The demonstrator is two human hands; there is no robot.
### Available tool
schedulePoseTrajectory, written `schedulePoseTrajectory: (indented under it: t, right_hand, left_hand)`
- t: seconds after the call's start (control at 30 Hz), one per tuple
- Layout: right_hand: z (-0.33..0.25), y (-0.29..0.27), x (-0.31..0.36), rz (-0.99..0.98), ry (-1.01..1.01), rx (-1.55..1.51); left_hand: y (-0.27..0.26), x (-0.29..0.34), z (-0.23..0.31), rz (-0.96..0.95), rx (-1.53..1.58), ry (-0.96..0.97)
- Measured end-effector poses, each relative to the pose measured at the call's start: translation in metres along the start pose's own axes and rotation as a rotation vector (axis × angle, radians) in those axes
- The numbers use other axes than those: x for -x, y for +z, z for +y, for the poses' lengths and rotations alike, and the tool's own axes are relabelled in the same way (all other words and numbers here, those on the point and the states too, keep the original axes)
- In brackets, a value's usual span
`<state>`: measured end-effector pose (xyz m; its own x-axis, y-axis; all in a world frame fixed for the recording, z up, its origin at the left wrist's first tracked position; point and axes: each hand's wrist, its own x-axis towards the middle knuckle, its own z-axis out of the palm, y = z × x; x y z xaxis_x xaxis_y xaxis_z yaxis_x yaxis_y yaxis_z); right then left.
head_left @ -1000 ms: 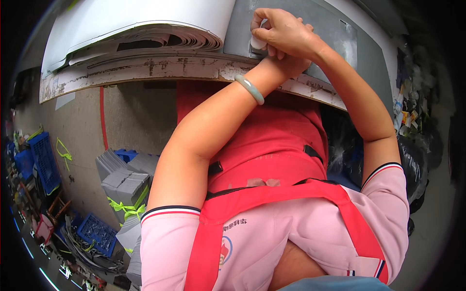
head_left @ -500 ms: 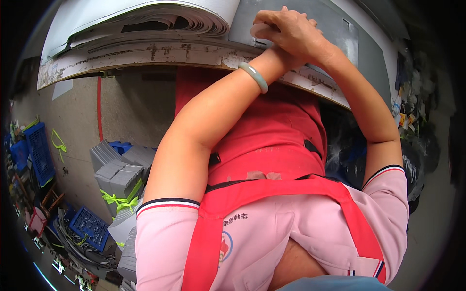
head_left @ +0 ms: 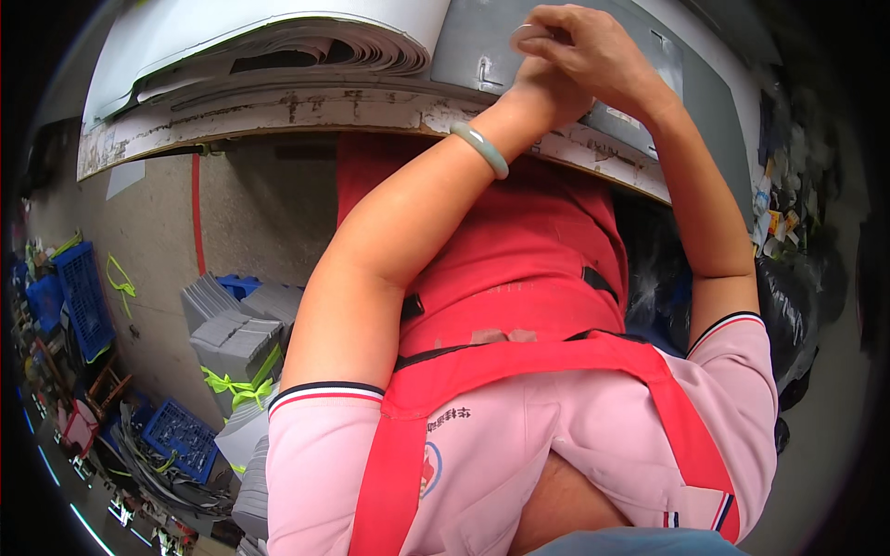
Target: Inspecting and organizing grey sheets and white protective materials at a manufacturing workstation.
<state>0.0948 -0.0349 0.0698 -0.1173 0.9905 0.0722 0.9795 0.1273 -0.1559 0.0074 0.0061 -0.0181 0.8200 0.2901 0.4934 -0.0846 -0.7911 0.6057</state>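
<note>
Over the dark grey sheet [head_left: 464, 69] on the table, my two hands cross close together. A small, pale, round piece [head_left: 530, 37], rather see-through, is pinched between the thumb and fingers of my right hand [head_left: 593, 51]; its exact kind does not show. Beneath it lies my left hand [head_left: 550, 93], overlapped by the right one, so its fingers are hidden. A pale green bangle [head_left: 482, 150] circles my left wrist. Near my hands the sheet has corner-shaped marks.
A thick stack of large white sheets [head_left: 269, 42] lies on the table to the left, above its worn edge [head_left: 250, 111]. Below stand bundles of grey pieces [head_left: 236, 338] tied with bright green strips, and blue crates [head_left: 83, 296]. Black plastic bags [head_left: 788, 306] lie at the right.
My right hand has shifted a little to the right with the pale round piece, uncovering one corner-shaped mark. My left forearm has barely moved, and the whole view has tilted slightly.
</note>
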Motion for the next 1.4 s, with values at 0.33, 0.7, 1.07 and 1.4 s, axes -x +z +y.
schedulePoseTrajectory:
  t: [0.33, 0.7, 1.07, 1.4]
  right_hand:
    - [0.135, 0.004, 0.175, 0.399, 1.090, -0.401]
    - [0.132, 0.028, 0.183, 0.666, 0.816, -1.374]
    - [0.162, 0.043, 0.192, 1.030, 0.553, -1.942]
    - [0.152, 0.037, 0.184, 0.985, 0.524, -2.016]
  left_hand:
    - [-0.008, 0.002, 0.006, 0.046, -0.282, 0.072]
    - [-0.053, 0.003, 0.055, 0.074, 0.014, 0.213]
    - [-0.094, 0.017, 0.030, -0.405, -0.092, 0.026]
    - [-0.100, 0.012, 0.021, -0.472, 0.059, -0.076]
